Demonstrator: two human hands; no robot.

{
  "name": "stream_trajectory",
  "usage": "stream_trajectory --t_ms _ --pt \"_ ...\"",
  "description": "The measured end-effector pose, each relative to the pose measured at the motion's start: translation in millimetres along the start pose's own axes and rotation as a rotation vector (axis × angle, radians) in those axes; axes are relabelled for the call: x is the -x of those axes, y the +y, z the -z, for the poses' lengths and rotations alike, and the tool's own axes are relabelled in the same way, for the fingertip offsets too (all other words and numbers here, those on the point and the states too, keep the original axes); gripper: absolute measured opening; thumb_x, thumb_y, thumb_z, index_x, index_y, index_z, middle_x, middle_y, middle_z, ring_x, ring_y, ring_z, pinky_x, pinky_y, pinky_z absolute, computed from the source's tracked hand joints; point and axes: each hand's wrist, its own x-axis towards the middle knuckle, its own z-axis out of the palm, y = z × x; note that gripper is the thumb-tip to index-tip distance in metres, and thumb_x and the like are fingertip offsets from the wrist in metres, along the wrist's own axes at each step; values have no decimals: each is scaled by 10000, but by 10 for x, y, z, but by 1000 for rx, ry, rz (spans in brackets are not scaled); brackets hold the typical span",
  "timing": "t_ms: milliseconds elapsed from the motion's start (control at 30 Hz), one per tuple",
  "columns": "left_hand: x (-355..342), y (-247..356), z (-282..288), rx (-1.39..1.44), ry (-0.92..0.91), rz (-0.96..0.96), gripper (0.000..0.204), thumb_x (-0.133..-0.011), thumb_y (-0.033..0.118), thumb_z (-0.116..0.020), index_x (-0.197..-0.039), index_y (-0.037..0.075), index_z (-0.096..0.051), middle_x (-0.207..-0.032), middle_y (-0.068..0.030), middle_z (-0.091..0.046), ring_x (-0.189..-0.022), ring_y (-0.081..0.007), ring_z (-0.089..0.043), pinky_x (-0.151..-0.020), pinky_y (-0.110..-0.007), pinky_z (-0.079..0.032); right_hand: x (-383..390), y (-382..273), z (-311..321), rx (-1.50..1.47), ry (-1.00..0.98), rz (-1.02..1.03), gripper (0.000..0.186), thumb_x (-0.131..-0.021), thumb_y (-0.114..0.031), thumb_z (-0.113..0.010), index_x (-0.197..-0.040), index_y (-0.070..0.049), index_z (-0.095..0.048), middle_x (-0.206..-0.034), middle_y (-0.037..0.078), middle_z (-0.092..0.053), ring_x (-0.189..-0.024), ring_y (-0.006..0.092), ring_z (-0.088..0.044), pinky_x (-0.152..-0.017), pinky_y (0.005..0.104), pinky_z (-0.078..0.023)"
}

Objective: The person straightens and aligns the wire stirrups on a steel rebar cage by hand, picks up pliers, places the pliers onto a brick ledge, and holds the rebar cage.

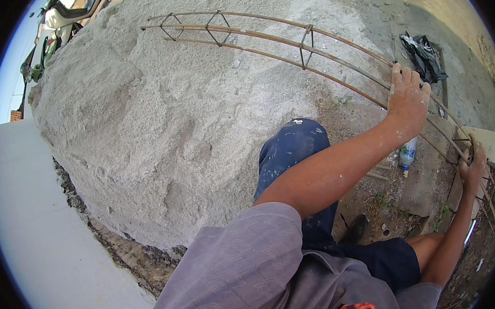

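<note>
A long rebar cage, made of thin brown bars joined by dark square stirrups, runs from the far middle down to the right. My left hand lies over its bars, the fingers bent around them. Further down the cage, at the right, my right hand is closed on the bars near a stirrup. Part of that grip is hidden, and I cannot see whether anything small is also in it. The cage's far end hangs over or rests on pale sand; which one I cannot tell.
A big grey sand pile fills the left and middle. A pale smooth slab borders it. Near my arms are a plastic bottle, a black plastic bag and a concrete block. A motorbike stands far left.
</note>
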Motion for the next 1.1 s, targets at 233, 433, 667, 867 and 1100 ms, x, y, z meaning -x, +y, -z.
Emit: stream_trajectory --t_ms 233,433,667,867,1100 --pt "-6 2 17 0 -36 1 232 -806 122 -600 -1000 22 -678 -1039 -196 -584 -1128 -348 -484 -1100 -561 -202 8 -12 8 -31 54 -10 470 -910 -170 -590 -1378 -169 -542 -1333 219 -561 -1269 389 -510 -1061 480 -403" --pt "-6 0 18 16 -14 1 218 -820 116 -581 -991 20 -676 -1037 -199 -586 -1126 -351 -490 -1102 -566 -205 -14 -53 47 -42 36 -9 469 -908 -173 -592 -1373 -149 -543 -1330 220 -562 -1261 395 -514 -1058 484 -403" --pt "-8 1 -1 7 -5 0 222 -824 127 -579 -997 27 -676 -1038 -191 -590 -1133 -350 -491 -1104 -565 -215 -39 -108 101 -71 29 21 480 -889 -167 -596 -1367 -150 -549 -1296 225 -583 -1247 409 -519 -1052 496 -401" --pt "-13 0 6 -5 -19 6 225 -830 131 -577 -1005 33 -678 -1049 -190 -596 -1139 -346 -490 -1100 -564 -212 -65 -160 153 -78 42 30 480 -879 -156 -592 -1358 -147 -559 -1272 225 -598 -1221 416 -535 -1045 498 -402" --pt "-7 -1 21 -19 -47 1 226 -839 136 -577 -1015 46 -684 -1050 -186 -602 -1139 -341 -492 -1098 -561 -209 -70 -175 176 -105 29 20 470 -879 -153 -588 -1349 -141 -564 -1260 222 -606 -1215 415 -539 -1047 498 -402"
